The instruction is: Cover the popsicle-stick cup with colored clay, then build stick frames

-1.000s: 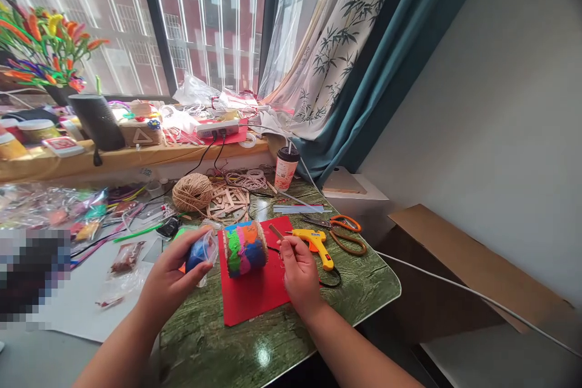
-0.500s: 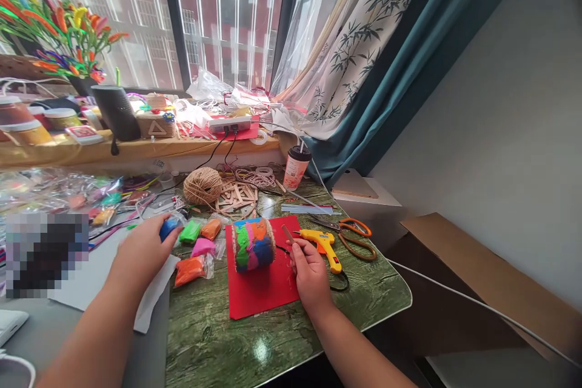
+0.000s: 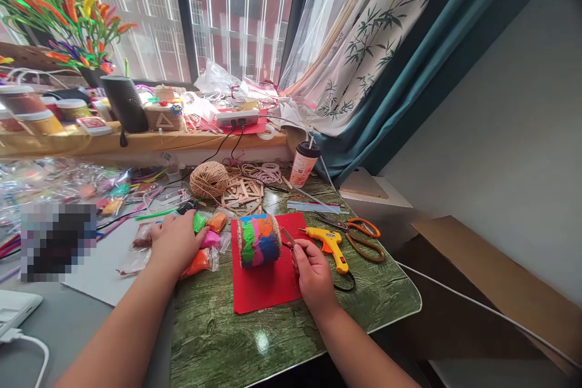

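Stick (image 3: pixel 288 236), mid-frame: likely light, stiff; hold its lower end
Right hand (image 3: pixel 314 276) pinches it; left hand (image 3: pixel 176 242) at packets (image 3: pixel 199 262), fingers' grip unclear

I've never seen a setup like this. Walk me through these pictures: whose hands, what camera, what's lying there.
There is no machine here: these are a person's two bare hands. Every picture comes from one camera worn on that person's head, looking forward and down.

On the green table, a red sheet lies under a cylinder covered in coloured patches. To the right are a yellow glue gun and scissors. Farther back sit a ball of twine and a lidded cup with a straw.

The right hand holds a small thin stick. The left hand is down at some bright little packets; whether it grips anything is hidden.
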{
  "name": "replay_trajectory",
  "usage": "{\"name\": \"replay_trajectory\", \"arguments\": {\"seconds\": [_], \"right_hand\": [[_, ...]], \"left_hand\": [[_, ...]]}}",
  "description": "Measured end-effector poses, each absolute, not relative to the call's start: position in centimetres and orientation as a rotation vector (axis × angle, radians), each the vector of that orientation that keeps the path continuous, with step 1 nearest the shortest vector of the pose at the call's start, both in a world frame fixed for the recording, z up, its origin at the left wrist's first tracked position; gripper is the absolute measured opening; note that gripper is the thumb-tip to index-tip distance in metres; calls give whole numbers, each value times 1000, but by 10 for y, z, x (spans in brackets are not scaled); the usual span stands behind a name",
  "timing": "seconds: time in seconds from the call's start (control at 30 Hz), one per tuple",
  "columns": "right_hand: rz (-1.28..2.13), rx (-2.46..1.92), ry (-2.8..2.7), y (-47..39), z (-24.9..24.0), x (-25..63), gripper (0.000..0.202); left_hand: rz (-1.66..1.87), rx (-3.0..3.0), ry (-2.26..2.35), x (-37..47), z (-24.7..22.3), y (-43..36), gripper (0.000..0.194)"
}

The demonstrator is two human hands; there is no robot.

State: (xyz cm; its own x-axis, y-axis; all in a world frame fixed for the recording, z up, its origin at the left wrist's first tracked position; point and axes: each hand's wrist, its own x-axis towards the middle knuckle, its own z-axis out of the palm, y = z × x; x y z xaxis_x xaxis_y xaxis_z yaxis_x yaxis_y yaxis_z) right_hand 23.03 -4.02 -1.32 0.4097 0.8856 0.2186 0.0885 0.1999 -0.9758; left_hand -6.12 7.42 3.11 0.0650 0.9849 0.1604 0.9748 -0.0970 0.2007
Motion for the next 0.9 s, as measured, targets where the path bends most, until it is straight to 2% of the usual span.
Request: {"name": "replay_trajectory", "arguments": {"seconds": [0.13, 0.23, 0.33, 0.47, 0.57, 0.9], "right_hand": [[671, -1265, -1006, -43, -9, 230, 41], [588, -1243, -1108, -53, 6, 229, 30], [556, -1168, -1334, -64, 32, 224, 22], [605, -1124, -1540, -69, 68, 212, 25], [668, -1147, -1634, -69, 82, 205, 27], [424, -1188, -1819, -72, 84, 201, 25]], "left_hand": [[574, 2295, 1994, -67, 34, 76, 59], [786, 2353, 1818, -68, 43, 65, 59], [957, 2392, 1546, -62, 50, 52, 53], [1152, 2391, 1100, -50, 52, 36, 45], [1237, 2419, 880, -43, 52, 26, 43], [1276, 2472, 651, -35, 57, 15, 52]]}}
